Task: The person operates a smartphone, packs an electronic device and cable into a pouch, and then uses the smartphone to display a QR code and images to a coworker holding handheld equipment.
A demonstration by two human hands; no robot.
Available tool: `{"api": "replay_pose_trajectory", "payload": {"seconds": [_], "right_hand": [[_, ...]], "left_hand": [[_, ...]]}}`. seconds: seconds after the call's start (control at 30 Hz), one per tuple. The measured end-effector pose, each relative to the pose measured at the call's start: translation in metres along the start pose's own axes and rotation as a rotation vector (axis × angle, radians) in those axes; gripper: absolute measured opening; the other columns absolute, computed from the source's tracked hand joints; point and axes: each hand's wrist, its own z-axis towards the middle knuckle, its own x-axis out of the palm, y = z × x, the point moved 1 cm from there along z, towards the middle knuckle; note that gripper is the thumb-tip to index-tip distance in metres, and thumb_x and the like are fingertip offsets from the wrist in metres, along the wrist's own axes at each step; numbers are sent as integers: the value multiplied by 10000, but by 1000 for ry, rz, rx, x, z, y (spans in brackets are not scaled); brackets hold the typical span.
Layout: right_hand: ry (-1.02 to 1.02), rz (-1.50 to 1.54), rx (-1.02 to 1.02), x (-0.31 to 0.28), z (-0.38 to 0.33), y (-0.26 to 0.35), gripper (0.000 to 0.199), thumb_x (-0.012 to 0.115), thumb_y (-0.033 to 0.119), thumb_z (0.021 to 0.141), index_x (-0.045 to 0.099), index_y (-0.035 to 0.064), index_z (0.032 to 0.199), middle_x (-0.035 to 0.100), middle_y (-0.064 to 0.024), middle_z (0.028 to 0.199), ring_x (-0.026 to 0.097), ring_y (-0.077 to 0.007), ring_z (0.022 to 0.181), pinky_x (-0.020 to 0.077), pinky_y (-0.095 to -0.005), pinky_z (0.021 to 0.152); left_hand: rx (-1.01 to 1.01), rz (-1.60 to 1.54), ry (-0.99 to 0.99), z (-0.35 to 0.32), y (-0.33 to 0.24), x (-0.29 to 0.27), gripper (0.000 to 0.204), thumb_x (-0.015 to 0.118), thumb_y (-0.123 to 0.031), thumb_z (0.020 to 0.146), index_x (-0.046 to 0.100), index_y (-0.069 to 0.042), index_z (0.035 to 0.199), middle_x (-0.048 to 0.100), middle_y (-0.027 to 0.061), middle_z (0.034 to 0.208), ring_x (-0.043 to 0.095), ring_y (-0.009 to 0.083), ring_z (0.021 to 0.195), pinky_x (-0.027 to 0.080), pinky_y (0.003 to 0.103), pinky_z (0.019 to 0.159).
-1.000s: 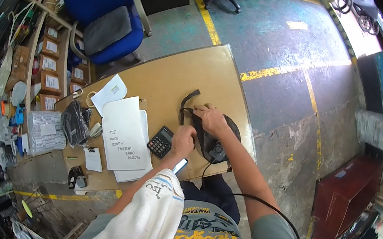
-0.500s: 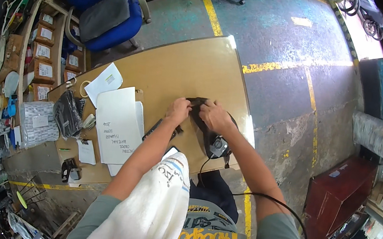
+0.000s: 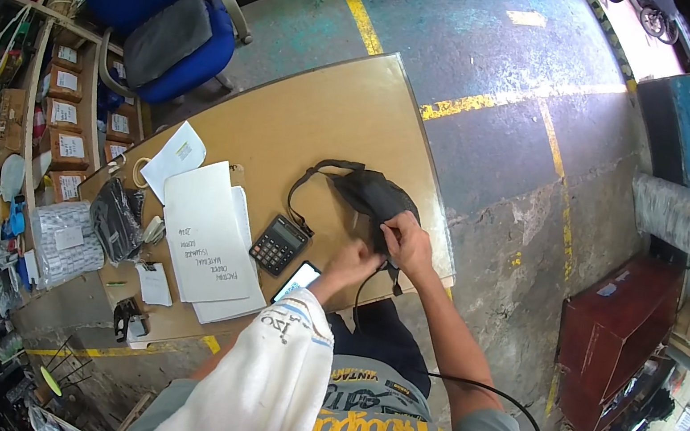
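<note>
A black waist bag (image 3: 378, 192) lies near the right end of the tan table, its strap (image 3: 295, 192) looped out to the left. My right hand (image 3: 407, 242) is closed in a pinch on the bag's near right edge. My left hand (image 3: 353, 264) is at the bag's near end, just left of my right hand; its fingers are blurred and partly hidden. A black cable (image 3: 360, 295) comes down from beneath my hands. Left of the bag are a calculator (image 3: 279, 244) and, by my left wrist, a phone (image 3: 297, 281) with a lit screen.
Papers (image 3: 207, 234), a tape roll (image 3: 141, 172) and a small notepad (image 3: 154, 284) lie on the table's left part. A blue chair (image 3: 156, 14) stands beyond it. Shelves with boxes (image 3: 67, 144) line the left; a dark red cabinet (image 3: 615, 331) stands at right.
Both hands have moved nearer to me, from the bag's far end to its near end. The strap now lies free on the table, and the grey device at the bag's near end is hidden.
</note>
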Motion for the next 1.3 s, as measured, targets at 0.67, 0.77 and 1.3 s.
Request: {"api": "replay_pose_trajectory", "payload": {"seconds": [0.67, 0.77, 1.3], "right_hand": [[-71, 163, 441, 26, -30, -18, 519, 772, 240, 871, 572, 32, 1302, 645, -175, 1109, 654, -282, 939, 547, -385, 772], [-93, 225, 132, 15, -16, -21, 456, 750, 186, 881, 593, 14, 1273, 650, -171, 1122, 650, -284, 960, 537, -387, 830], [-151, -259, -514, -12, 43, -4, 157, 671, 107, 814, 567, 69, 924, 623, -112, 843, 633, -338, 756, 503, -400, 683]], "left_hand": [[248, -571, -140, -26, 4, -3, 242, 606, -220, 1044, 571, -79, 850, 552, -4, 704, 516, 67, 631, 413, 215, 560], [145, -604, -193, -39, -6, -25, 251, 605, -222, 1037, 550, -67, 847, 530, -6, 697, 537, 86, 625, 426, 231, 551], [754, 300, -451, 65, -38, -80, 251, 546, -121, 984, 663, -137, 1205, 680, 85, 864, 658, 335, 702, 539, 411, 668]]}}
